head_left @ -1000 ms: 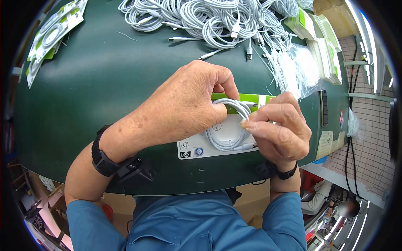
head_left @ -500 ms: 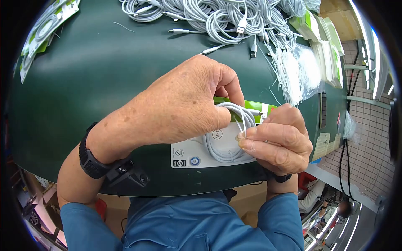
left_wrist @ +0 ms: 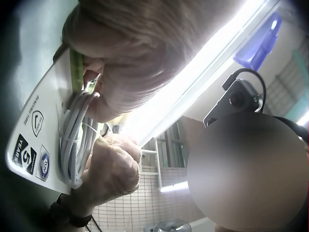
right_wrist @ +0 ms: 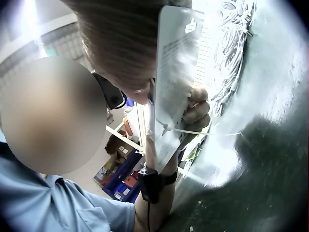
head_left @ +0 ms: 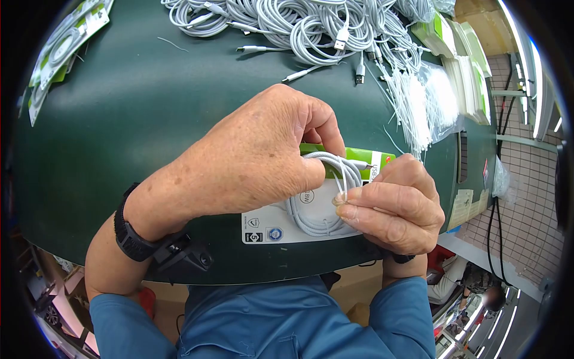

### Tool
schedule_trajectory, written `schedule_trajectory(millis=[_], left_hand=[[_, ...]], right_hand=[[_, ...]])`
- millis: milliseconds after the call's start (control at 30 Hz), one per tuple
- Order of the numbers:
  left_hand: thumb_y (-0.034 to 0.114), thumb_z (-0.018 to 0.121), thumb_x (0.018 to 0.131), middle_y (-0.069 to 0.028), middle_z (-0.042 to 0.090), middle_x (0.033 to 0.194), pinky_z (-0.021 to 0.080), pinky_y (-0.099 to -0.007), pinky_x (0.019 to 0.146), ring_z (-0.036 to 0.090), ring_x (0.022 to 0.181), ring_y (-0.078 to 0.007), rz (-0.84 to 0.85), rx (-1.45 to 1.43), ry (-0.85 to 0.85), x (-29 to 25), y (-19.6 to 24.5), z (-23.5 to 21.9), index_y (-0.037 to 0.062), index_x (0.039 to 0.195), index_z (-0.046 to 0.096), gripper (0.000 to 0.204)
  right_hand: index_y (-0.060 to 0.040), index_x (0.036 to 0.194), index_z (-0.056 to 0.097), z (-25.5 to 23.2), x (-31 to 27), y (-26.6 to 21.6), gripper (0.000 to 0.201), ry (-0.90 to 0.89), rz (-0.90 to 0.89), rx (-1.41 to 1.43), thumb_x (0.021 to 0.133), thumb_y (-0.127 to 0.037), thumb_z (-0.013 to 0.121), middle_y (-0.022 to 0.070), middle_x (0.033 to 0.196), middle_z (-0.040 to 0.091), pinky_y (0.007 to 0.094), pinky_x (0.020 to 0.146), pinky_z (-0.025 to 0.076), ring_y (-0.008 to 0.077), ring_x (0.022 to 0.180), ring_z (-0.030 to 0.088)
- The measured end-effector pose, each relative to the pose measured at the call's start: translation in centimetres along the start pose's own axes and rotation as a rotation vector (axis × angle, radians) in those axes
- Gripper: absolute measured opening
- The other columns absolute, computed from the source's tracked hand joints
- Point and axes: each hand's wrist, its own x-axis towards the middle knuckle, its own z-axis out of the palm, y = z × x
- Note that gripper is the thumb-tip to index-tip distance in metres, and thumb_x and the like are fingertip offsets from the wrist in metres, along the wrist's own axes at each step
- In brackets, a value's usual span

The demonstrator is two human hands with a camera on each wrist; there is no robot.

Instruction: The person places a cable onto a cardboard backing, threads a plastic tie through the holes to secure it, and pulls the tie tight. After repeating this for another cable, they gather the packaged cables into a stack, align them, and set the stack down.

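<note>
White cable [head_left: 323, 206] coiled on a white card [head_left: 281, 221] with a green band [head_left: 359, 157] and black logos, on a dark green desk [head_left: 149, 107]; blue sleeves [head_left: 299, 323].

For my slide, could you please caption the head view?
Left hand holds a coiled white cable on its backing card while right hand pinches a thin tie.

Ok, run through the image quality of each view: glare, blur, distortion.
Head view: strong fisheye bend, dark vignette corners, even light, left hand, right hand and cable sharp. Left wrist view: a blown-out light strip washes the centre, the hand is soft, the card is readable. Right wrist view: backlit, table glare, near hand blurred.
</note>
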Motion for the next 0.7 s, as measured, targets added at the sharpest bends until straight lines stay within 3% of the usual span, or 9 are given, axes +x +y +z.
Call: schedule_trajectory(millis=[467,700], left_hand=[[-0.004,0.068,0.082,-0.0071,0.076,0.091,0.056,-0.0264,0.080,0.068,0.084,-0.0094,-0.053,-0.010,-0.021,0.08,0.29,-0.02,-0.0051,0.096,0.074,0.015],[-0.005,0.067,0.082,-0.0082,0.077,0.093,0.057,-0.0266,0.084,0.070,0.087,-0.0099,-0.089,-0.001,-0.021,0.14,0.56,0.04,-0.0057,0.097,0.074,0.017]], right_hand=[[-0.0112,0.099,0.083,-0.09,-0.13,0.59,0.032,-0.055,-0.050,0.039,0.068,-0.015,0.083,0.0010,0.098,0.076,0.0316,0.059,0.048,0.0159,0.068,0.060],[-0.0176,0.096,0.083,0.38,-0.33,0.55,0.024,-0.015,-0.013,0.049,0.073,-0.013,0.087,-0.0031,0.097,0.077,0.0280,0.056,0.048,0.0137,0.066,0.059]])
